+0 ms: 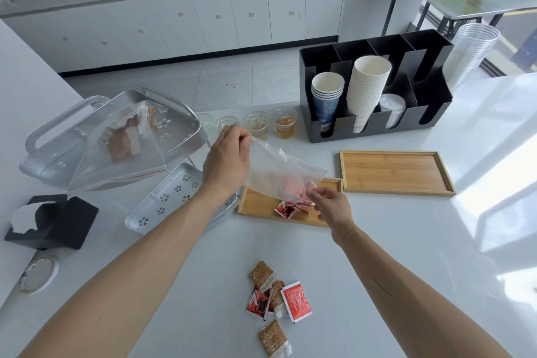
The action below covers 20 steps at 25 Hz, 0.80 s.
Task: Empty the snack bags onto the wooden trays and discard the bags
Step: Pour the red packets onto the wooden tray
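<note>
Over the small wooden tray (255, 203), both hands hold a clear bag (279, 174) tilted down toward the right. The left hand (226, 160) pinches the bag's upper end between thumb and fingers; the right hand (331, 206) pinches its lower end, just above the tray. Red packets (293, 187) show through the plastic near the low end, and one red-and-black packet (286, 209) lies on the tray beneath it. A larger wooden tray (395, 171) sits just beside the small one, to the right, with nothing on it. A second clear bag (119, 151) with brown snacks inside lies on the upper tier of a metal rack (180, 136) to the left. Near the table's front edge lies a loose pile of packets (276, 296), brown and red. Behind the trays stand four plastic cups (255, 122) and a black cup holder (374, 87) with paper cups. A black tissue box (52, 221) sits at far left.
</note>
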Each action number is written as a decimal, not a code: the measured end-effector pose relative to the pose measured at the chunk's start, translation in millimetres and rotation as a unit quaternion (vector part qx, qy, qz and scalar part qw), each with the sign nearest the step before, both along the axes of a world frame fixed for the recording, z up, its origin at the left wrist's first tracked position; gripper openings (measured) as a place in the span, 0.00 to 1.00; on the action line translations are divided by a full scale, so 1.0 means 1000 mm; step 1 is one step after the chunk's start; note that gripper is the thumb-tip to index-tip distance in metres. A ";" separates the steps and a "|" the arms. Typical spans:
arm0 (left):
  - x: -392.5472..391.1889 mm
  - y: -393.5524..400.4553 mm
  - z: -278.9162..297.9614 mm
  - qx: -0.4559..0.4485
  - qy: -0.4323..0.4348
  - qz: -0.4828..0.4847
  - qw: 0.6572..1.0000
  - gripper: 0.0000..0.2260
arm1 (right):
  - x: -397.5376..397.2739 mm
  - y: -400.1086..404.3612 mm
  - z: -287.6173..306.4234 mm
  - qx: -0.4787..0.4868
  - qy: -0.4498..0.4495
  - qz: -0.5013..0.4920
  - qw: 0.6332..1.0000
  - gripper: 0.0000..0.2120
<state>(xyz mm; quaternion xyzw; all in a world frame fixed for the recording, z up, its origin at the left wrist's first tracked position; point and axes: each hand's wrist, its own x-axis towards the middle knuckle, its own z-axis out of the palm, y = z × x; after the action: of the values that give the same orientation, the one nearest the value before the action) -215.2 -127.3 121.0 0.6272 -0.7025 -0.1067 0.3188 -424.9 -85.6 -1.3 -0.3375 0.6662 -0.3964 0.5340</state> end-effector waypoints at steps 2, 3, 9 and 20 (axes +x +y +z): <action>0.009 0.011 -0.007 0.019 0.034 0.028 0.999 0.05 | -0.005 0.009 0.010 -0.015 -0.010 0.003 1.000 0.10; 0.012 0.017 -0.011 0.030 0.052 0.038 0.997 0.05 | -0.007 0.013 0.014 -0.022 -0.009 0.007 1.000 0.10; 0.027 0.056 -0.030 0.123 0.173 0.110 0.971 0.05 | -0.013 0.031 0.029 -0.032 0.002 0.038 0.999 0.09; 0.097 0.146 -0.084 0.235 0.323 0.228 0.888 0.08 | 0.046 0.071 0.031 0.032 -0.094 0.166 0.981 0.08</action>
<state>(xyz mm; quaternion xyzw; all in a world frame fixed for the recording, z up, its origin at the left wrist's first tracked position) -118.6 18.9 36.5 0.7574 -0.3526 -0.3901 0.3871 -379.1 -14.9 29.3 -0.3876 0.5599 -0.3104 0.6632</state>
